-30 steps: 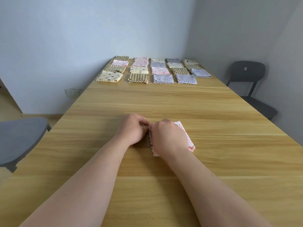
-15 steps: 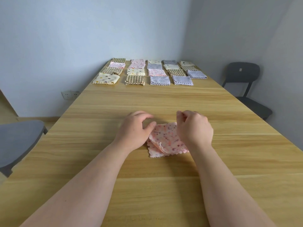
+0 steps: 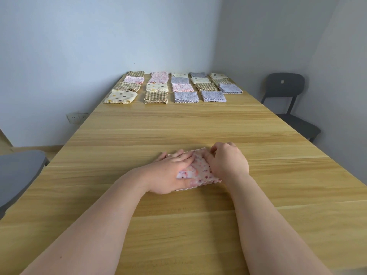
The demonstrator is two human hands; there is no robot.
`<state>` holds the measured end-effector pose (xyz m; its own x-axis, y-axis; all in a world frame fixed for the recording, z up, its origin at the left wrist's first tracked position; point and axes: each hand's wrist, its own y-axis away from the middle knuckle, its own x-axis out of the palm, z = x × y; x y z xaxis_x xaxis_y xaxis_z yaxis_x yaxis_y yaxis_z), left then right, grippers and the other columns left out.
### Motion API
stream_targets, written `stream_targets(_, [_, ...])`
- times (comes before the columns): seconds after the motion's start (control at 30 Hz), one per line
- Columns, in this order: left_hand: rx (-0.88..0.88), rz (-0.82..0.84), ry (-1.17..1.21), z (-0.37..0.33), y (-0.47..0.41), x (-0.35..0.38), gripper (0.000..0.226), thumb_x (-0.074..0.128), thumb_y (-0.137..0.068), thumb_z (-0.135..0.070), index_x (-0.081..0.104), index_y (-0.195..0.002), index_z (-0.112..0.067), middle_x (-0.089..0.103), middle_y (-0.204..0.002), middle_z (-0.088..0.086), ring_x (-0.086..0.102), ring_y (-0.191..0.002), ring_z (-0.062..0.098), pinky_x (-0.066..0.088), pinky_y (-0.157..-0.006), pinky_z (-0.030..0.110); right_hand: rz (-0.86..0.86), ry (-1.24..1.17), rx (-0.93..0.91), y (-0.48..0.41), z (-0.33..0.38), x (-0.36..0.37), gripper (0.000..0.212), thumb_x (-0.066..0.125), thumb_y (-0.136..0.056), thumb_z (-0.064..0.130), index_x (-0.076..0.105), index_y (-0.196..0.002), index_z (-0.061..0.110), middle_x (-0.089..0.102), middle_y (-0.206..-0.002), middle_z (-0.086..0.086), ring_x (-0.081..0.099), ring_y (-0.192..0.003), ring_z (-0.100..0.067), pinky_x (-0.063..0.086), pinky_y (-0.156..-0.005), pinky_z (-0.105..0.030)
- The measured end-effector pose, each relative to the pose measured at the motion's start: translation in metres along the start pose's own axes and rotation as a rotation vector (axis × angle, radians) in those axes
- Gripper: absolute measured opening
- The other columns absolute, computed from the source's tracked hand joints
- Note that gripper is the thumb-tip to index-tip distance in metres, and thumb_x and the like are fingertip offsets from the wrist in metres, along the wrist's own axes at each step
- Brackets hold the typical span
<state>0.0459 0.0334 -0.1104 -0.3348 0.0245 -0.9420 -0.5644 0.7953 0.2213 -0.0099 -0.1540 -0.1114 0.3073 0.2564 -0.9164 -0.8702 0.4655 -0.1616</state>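
Near the middle of the table (image 3: 178, 124), the pink cloth (image 3: 200, 171) lies folded under both hands. Half a second ago the hands were apart with a flap half-raised. Now the left hand (image 3: 168, 175) lies flat on the cloth, fingers (image 3: 182, 158) straight and together, pressing. The right hand (image 3: 228, 163) curls its fingers over the far right edge, seemingly pinching it. That fold looks closed and is being smoothed; next the cloth likely joins the folded cloths (image 3: 174, 86) at the far end.
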Motion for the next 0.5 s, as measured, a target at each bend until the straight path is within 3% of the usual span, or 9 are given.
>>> stream_targets(0.07, [-0.009, -0.051, 0.077, 0.0, 0.0, 0.001, 0.079, 0.034, -0.099, -0.064, 0.002, -0.162, -0.028, -0.006, -0.167, -0.018, -0.009, -0.152, 0.0, -0.006, -0.127, 0.041, -0.004, -0.001, -0.007, 0.0, 0.0, 0.0, 0.044, 0.051, -0.099, 0.054, 0.064, -0.121, 0.019, 0.058, -0.12, -0.008, 0.059, -0.106, -0.031, 0.054, -0.082, -0.043])
stream_targets(0.2, [-0.072, -0.423, 0.309, -0.004, -0.001, 0.005, 0.059, 0.042, -0.105, -0.047, 0.031, -0.158, -0.026, 0.03, -0.163, -0.013, 0.038, -0.137, -0.002, 0.028, -0.12, 0.03, -0.043, 0.048, 0.003, 0.001, 0.004, -0.004, 0.046, 0.046, -0.098, 0.059, 0.063, -0.113, 0.018, 0.059, -0.114, -0.004, 0.06, -0.1, -0.029, 0.054, -0.08, -0.041])
stream_targets(0.33, [-0.193, -0.473, 0.177, 0.002, -0.006, 0.01, 0.052, 0.044, -0.107, -0.036, 0.037, -0.156, -0.019, 0.035, -0.161, -0.007, 0.031, -0.148, 0.013, 0.026, -0.123, 0.038, 0.049, 0.115, -0.015, 0.005, 0.006, -0.002, 0.053, 0.043, -0.098, 0.062, 0.059, -0.113, 0.014, 0.058, -0.112, -0.005, 0.06, -0.102, -0.03, 0.049, -0.074, -0.038])
stream_targets(0.4, [-0.227, -0.453, 0.188, 0.006, -0.007, 0.012, 0.053, 0.047, -0.105, -0.037, 0.04, -0.154, -0.018, 0.034, -0.161, -0.007, 0.023, -0.151, 0.014, 0.022, -0.125, 0.04, 0.057, 0.029, -0.03, 0.005, 0.007, -0.001, 0.045, 0.047, -0.1, 0.056, 0.059, -0.11, 0.013, 0.06, -0.11, -0.006, 0.061, -0.097, -0.029, 0.053, -0.074, -0.038])
stream_targets(0.5, [-0.237, -0.477, 0.275, 0.007, -0.007, 0.01, 0.047, 0.054, -0.101, -0.037, 0.052, -0.146, -0.021, 0.043, -0.155, -0.006, 0.031, -0.147, 0.013, 0.027, -0.122, 0.04, 0.053, -0.189, -0.035, 0.003, 0.007, -0.002, 0.031, 0.055, -0.099, 0.047, 0.057, -0.101, 0.017, 0.066, -0.095, -0.004, 0.064, -0.081, -0.025, 0.058, -0.068, -0.039])
